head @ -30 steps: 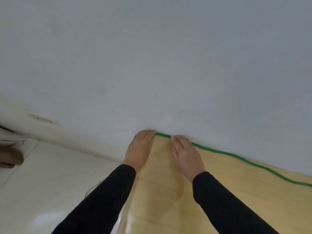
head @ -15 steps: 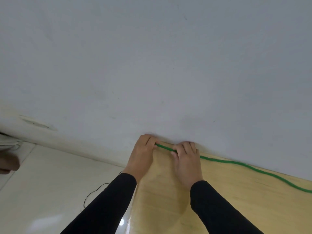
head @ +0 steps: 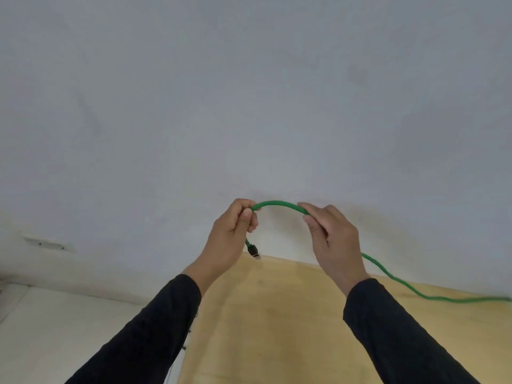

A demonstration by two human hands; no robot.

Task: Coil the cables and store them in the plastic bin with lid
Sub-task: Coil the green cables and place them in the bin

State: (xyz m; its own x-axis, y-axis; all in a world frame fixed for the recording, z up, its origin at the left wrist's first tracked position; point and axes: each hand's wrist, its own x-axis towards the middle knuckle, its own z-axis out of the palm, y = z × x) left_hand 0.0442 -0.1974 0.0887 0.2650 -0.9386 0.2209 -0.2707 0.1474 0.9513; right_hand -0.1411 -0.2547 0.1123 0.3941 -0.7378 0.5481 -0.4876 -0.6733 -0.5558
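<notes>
Against the white wall (head: pixel 249 92), left hand (head: pixel 230 239) and right hand (head: pixel 332 239) now grip the green cable (head: pixel 277 204), lifted off the table (head: pixel 277 328).

The cable (head: pixel 277 204) vanishes inside both fists and runs off the frame at 3 o'clock. Its plug (head: pixel 253 250) is too blurred to identify. Both sleeves (head: pixel 155 328) are cut off at 6 o'clock.
</notes>
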